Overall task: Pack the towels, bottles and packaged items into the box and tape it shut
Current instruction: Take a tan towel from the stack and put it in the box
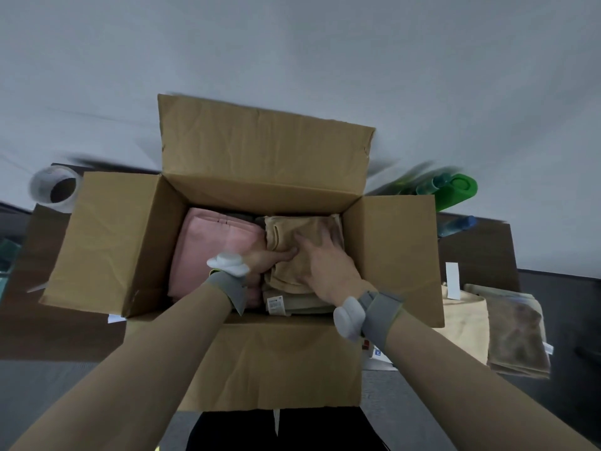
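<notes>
Both hands are inside the open box [270, 362], each wrist wearing a grey band with a white piece on it. The left hand [265, 260] lies at the seam between two towels, with one finger pointing to the right against the edge of the tan towel [286, 229]. Its other fingers are hidden, so I cannot tell if it grips anything. The right hand [328, 265] rests flat on top of the same tan towel, fingers straight and spread, pressing down and holding nothing.

All four flaps of the box are folded outward, and the near one hangs down toward the person. Inside, the pink towel [214, 252] fills the left half. The tan towel lies in the right half, touching the pink one. At the near side, under the tan towel, a folded pale item with a barcode label [276, 304] shows a little.

The box stands on a dark brown desk [65, 330]. To the right of the box, on the desk, lie a cream towel [465, 323] and, just beside it, a brown towel [517, 333]. Farther back on the right, a blue bottle [455, 225] lies near the right flap. Behind it is a green bottle [455, 190], which is quite blurred. At the far left, a roll of tape [53, 190] sits beside the left flap.
</notes>
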`<action>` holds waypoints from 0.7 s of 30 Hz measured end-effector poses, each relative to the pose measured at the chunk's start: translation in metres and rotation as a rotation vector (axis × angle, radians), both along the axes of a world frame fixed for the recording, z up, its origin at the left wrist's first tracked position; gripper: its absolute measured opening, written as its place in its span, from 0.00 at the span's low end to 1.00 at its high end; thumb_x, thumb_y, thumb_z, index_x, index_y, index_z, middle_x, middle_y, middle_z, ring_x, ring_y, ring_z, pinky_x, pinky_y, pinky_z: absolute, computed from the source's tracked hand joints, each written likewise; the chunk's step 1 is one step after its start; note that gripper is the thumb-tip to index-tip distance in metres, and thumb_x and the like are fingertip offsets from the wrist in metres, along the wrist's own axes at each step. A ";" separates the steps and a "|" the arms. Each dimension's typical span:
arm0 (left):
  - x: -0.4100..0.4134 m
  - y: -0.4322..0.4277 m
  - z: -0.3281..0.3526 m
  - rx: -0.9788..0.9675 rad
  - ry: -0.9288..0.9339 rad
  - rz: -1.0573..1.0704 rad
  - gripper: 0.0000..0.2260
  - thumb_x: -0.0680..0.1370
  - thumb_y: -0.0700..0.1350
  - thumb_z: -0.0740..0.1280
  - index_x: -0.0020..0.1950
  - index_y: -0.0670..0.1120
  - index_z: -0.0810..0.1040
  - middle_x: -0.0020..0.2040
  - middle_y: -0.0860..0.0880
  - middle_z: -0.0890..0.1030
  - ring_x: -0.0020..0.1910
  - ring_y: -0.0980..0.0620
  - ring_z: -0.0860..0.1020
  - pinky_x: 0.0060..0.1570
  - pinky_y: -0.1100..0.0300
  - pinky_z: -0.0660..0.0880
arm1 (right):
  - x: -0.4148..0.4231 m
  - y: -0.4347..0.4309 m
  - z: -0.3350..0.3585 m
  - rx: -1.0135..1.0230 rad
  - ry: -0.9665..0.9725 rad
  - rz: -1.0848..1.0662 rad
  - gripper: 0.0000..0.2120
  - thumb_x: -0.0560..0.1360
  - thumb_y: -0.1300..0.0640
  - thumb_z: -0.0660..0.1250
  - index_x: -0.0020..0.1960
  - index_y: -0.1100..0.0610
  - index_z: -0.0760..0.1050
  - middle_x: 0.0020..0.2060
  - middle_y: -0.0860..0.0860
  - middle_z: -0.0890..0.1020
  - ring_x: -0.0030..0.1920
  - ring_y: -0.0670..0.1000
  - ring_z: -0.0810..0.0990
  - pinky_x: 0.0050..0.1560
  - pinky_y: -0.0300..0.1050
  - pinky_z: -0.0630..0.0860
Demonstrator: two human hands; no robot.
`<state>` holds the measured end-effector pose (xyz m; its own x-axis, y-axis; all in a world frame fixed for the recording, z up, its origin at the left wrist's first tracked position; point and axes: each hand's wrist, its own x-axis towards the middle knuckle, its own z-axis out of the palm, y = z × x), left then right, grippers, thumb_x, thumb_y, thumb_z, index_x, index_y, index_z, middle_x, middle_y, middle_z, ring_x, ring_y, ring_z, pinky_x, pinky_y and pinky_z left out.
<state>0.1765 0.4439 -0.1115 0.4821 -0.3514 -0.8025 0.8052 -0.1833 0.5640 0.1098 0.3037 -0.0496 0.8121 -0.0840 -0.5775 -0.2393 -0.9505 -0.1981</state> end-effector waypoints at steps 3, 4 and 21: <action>-0.002 -0.006 0.000 0.101 -0.198 -0.090 0.23 0.73 0.46 0.79 0.65 0.47 0.76 0.57 0.47 0.83 0.63 0.45 0.80 0.56 0.55 0.79 | 0.008 0.001 -0.004 -0.029 0.066 0.024 0.42 0.80 0.52 0.72 0.84 0.40 0.49 0.83 0.56 0.38 0.83 0.66 0.39 0.74 0.64 0.69; -0.002 -0.008 0.002 0.175 -0.287 -0.151 0.24 0.73 0.48 0.78 0.65 0.46 0.75 0.57 0.48 0.83 0.63 0.44 0.80 0.55 0.57 0.78 | 0.011 0.002 -0.005 -0.036 0.086 0.032 0.43 0.80 0.53 0.71 0.84 0.40 0.48 0.83 0.57 0.37 0.82 0.67 0.39 0.74 0.64 0.69; 0.015 0.036 -0.005 0.749 -1.121 -1.353 0.50 0.73 0.75 0.58 0.81 0.56 0.32 0.81 0.52 0.30 0.81 0.44 0.35 0.75 0.29 0.43 | 0.024 -0.002 -0.014 -0.067 0.333 0.063 0.53 0.80 0.46 0.70 0.83 0.51 0.29 0.80 0.62 0.30 0.81 0.67 0.33 0.78 0.64 0.62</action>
